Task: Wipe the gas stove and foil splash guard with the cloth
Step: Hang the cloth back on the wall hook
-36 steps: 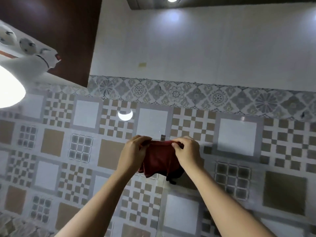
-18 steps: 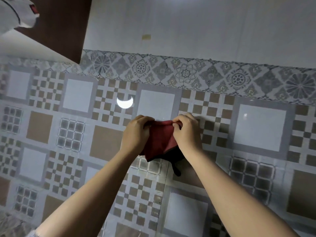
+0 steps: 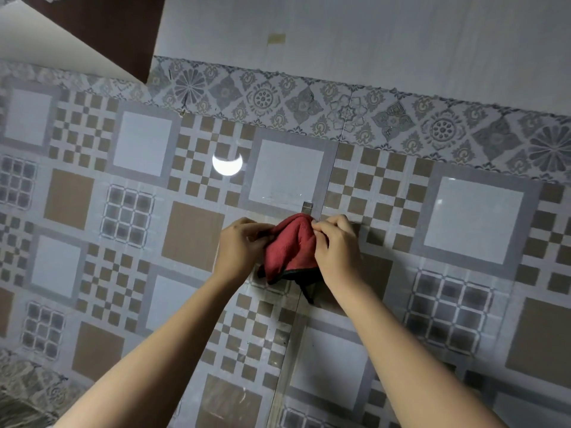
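Both my left hand point(image 3: 239, 245) and my right hand point(image 3: 335, 245) pinch the red cloth point(image 3: 289, 245) at its upper folds, bunched between them before the tiled wall point(image 3: 139, 143). Soft, light and floppy, I judge; best gathered into one palm for wiping.

i see flat patterned wall point(image 3: 142, 143) open left, right and above the left hand point(image 3: 239, 248) and right hand point(image 3: 336, 251); the cloth point(image 3: 290, 242) fills the gap between them. the dark cabinet point(image 3: 123, 29) and pale panel point(image 3: 46, 47) block the upper left corner.
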